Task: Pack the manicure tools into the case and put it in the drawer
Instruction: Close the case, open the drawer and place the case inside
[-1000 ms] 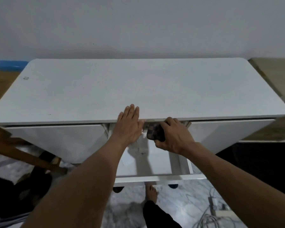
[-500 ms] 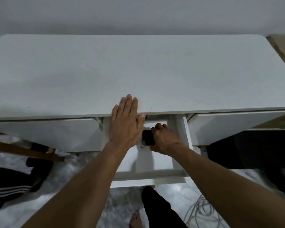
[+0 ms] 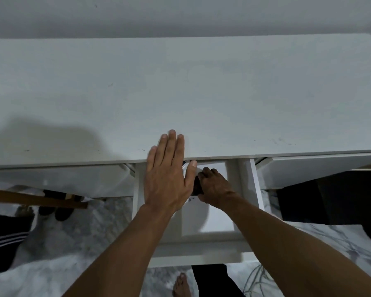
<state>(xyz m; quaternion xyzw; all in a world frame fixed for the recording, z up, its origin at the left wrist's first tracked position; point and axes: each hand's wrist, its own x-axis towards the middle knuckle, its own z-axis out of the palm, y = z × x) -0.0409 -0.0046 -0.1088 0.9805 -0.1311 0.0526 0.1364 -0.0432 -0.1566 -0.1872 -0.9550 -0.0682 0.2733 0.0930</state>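
A white drawer [image 3: 250,189] is pulled out from under the middle of the white table [image 3: 201,93]. My right hand [image 3: 214,187] is inside the drawer, shut on a small dark manicure case [image 3: 196,186], of which only a sliver shows between my two hands. My left hand [image 3: 167,172] lies flat with fingers together, palm down, its fingertips on the table's front edge and its palm over the drawer's left part. No loose tools are visible.
Closed white drawer fronts [image 3: 308,170] flank the pulled-out drawer. A wooden bar [image 3: 36,199] and dark shoes [image 3: 56,207] are at the lower left, a black box [image 3: 334,198] at the right, cables [image 3: 263,279] on the marble floor, my foot [image 3: 181,286] below.
My right hand has carried the case from the drawer's upper rim down and deeper into the drawer. The view has tilted down and closer. My left hand stays on the table edge.
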